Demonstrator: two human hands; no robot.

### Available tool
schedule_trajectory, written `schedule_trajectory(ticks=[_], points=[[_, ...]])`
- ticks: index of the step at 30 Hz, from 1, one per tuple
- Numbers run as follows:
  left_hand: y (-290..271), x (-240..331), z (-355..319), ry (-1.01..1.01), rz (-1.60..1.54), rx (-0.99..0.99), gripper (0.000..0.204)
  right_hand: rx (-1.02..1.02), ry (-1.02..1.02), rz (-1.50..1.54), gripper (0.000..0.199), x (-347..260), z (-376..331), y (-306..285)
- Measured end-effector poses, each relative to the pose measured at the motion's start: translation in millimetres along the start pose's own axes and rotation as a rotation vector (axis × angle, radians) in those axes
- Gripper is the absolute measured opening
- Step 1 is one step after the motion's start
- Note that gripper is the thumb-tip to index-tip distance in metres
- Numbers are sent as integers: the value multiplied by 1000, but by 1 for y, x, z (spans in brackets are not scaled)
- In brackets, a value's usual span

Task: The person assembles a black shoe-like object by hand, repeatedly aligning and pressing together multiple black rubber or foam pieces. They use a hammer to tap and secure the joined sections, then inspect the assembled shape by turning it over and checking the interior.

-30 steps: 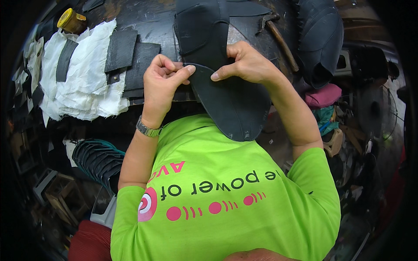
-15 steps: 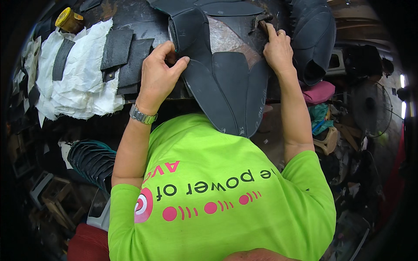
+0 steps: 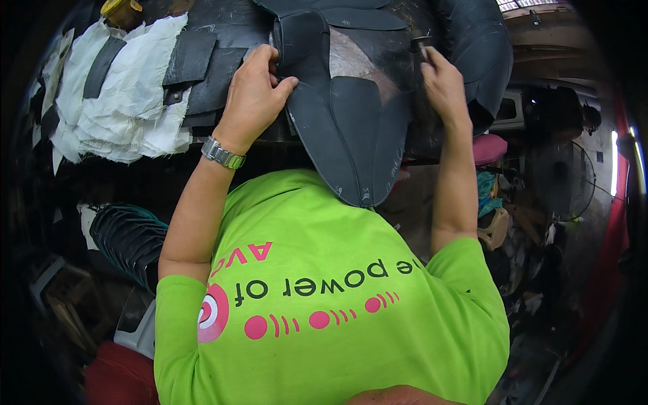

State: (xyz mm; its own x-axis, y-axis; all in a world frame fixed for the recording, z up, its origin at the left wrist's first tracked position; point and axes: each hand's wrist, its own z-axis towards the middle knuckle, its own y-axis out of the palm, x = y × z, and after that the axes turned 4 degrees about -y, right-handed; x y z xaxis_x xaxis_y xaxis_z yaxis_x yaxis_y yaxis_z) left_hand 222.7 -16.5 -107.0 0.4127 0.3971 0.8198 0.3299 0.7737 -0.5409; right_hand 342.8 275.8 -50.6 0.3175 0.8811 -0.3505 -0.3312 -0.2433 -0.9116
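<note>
A dark grey leather piece (image 3: 351, 135) with stitched seams hangs over the table edge towards my green shirt, chalk marks near its lower tip. My left hand (image 3: 260, 94) pinches its left edge, thumb on top and the fingers partly hidden behind the fold. At the right, my right hand (image 3: 442, 81) is wrapped round the handle of a hammer (image 3: 420, 40), whose head is blurred. It is held up beside the piece. Beneath the leather, a brownish, shiny slab (image 3: 354, 61) shows through a gap.
White cloth sheets (image 3: 121, 101) lie at the left with black strips (image 3: 192, 57) beside them. A yellow-lidded jar (image 3: 121, 12) stands behind. Stacked dark curved leather pieces (image 3: 472, 54) are on the right. Below the table are more stacked pieces (image 3: 128, 239) and a fan (image 3: 574, 179).
My right hand has moved slightly right, swinging the hammer away from the leather. My left hand keeps its pinch on the edge. The whole view has shifted a little.
</note>
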Motion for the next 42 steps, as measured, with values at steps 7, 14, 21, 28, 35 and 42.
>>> schedule_trajectory(ticks=[7, 14, 21, 28, 35, 42], points=[[-6, 0, 5, -18, 14, -84, 37, -22, -359, 357, 35, -94, -85, 17], [-19, 4, 28, 140, 151, -69, 51, -307, -261, 215, 27, -100, -70, 11], [-17, -7, 50, 60, 160, -117, 60, -149, -194, 511, 32, -124, -65, 6], [-16, -20, 53, 13, 32, -140, 57, -251, -250, 386, 30, -113, -57, 12], [-19, -30, 63, 4, -68, -210, 54, -270, -322, 148, 28, -133, -32, 30], [-28, -6, 46, -135, -181, -233, 38, 27, -310, 703, 25, -111, -64, 9]])
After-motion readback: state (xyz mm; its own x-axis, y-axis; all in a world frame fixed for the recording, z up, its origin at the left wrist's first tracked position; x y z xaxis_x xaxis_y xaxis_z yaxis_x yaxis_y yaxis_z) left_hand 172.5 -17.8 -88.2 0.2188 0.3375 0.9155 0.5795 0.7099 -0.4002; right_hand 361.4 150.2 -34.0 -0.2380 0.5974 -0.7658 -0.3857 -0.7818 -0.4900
